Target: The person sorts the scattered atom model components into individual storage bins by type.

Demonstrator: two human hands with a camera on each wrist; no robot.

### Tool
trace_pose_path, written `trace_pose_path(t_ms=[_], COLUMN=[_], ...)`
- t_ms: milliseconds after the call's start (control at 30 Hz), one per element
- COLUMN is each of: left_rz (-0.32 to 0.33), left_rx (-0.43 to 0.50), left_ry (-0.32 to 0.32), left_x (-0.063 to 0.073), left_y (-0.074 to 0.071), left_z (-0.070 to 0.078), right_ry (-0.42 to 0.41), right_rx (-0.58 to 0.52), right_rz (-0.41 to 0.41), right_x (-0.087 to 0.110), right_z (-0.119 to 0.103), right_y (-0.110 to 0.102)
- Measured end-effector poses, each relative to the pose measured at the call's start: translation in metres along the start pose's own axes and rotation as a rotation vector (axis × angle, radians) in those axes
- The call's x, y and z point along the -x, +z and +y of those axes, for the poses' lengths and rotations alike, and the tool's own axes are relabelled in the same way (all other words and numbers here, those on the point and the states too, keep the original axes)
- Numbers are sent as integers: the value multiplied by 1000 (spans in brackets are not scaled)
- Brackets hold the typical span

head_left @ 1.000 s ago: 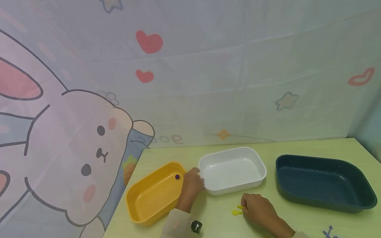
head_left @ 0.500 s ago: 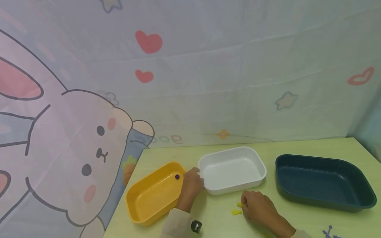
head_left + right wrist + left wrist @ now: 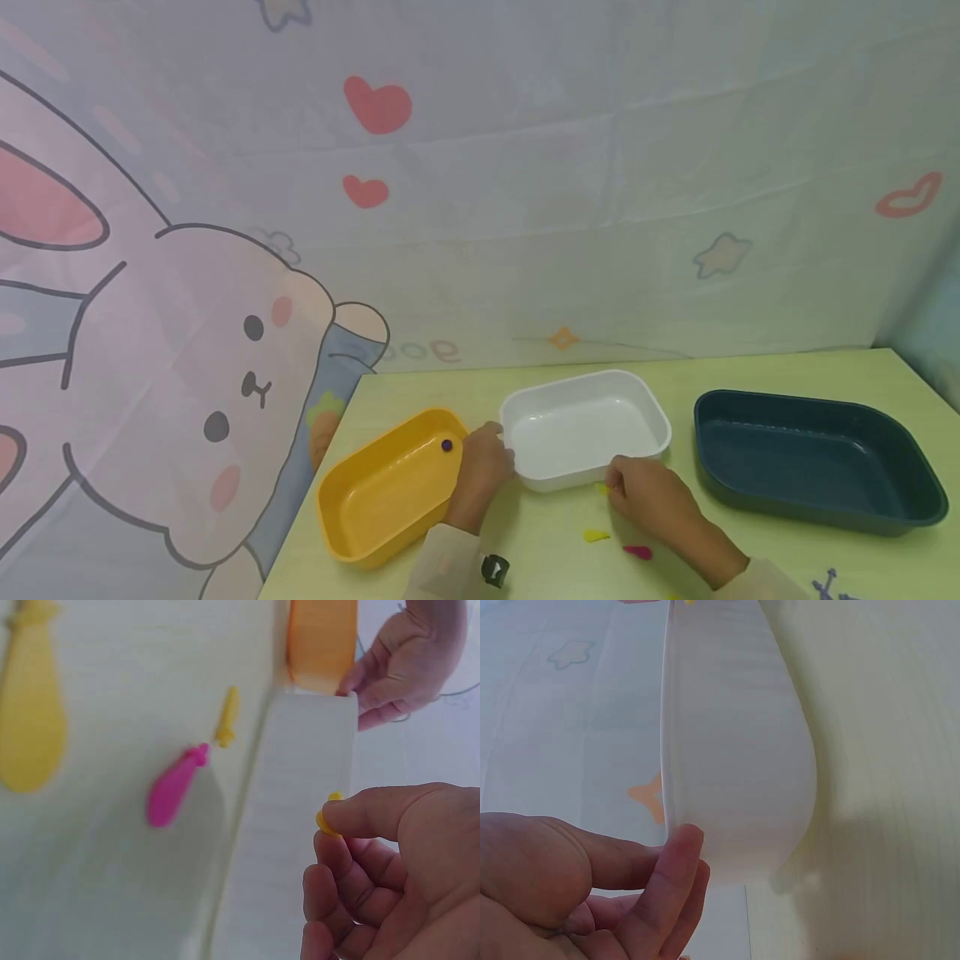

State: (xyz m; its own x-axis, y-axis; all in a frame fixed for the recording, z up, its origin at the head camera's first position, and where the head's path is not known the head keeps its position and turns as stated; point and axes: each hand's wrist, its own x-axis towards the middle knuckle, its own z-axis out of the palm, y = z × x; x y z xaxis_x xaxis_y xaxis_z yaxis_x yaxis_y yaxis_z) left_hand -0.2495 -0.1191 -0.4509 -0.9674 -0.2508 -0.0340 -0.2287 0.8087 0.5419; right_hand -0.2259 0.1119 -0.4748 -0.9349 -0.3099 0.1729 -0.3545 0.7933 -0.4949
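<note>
In the head view a white plastic basin (image 3: 585, 429) stands mid-table. My left hand (image 3: 486, 462) holds its left end; in the left wrist view the thumb and fingers pinch the basin's rim (image 3: 669, 750). Close to the basin's front wall, my right hand (image 3: 654, 497) pinches a small yellow plastic piece (image 3: 330, 814) between thumb and index finger, mostly hidden by them. On the table below lie a pink paddle-shaped piece (image 3: 172, 791) with a small knobbed end and a slim yellow piece (image 3: 228, 716). A larger-looking yellow paddle-shaped piece (image 3: 34, 712) lies nearer the right wrist camera.
To the left is a yellow basin (image 3: 382, 500) with a small dark purple ball (image 3: 447, 446) in it. A dark blue basin (image 3: 817, 467) stands to the right. Purple branching pieces (image 3: 827, 583) lie at the front right. Behind the table hangs a printed cloth (image 3: 525, 208).
My right hand has picked a yellow piece up from the table and moved up towards the white basin, uncovering the pink piece. The left hand stays on the rim.
</note>
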Motion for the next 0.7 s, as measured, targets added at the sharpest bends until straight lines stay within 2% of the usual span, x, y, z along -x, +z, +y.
trace_pose_path(t_ms=[200,367,700], left_rz=[-9,-19,-3], left_rx=[27,44,46], left_ry=[-7,-9,33], left_x=[-1,0,1], left_y=[0,0,-2], left_z=[-1,-1,-1], right_ry=[-36,-34,-27], right_rx=[-3,-7,1], right_rz=[23,29,58], right_x=[-11,-21,-46], right_z=[-6,-12,-12], right_y=[-9,-16,-20])
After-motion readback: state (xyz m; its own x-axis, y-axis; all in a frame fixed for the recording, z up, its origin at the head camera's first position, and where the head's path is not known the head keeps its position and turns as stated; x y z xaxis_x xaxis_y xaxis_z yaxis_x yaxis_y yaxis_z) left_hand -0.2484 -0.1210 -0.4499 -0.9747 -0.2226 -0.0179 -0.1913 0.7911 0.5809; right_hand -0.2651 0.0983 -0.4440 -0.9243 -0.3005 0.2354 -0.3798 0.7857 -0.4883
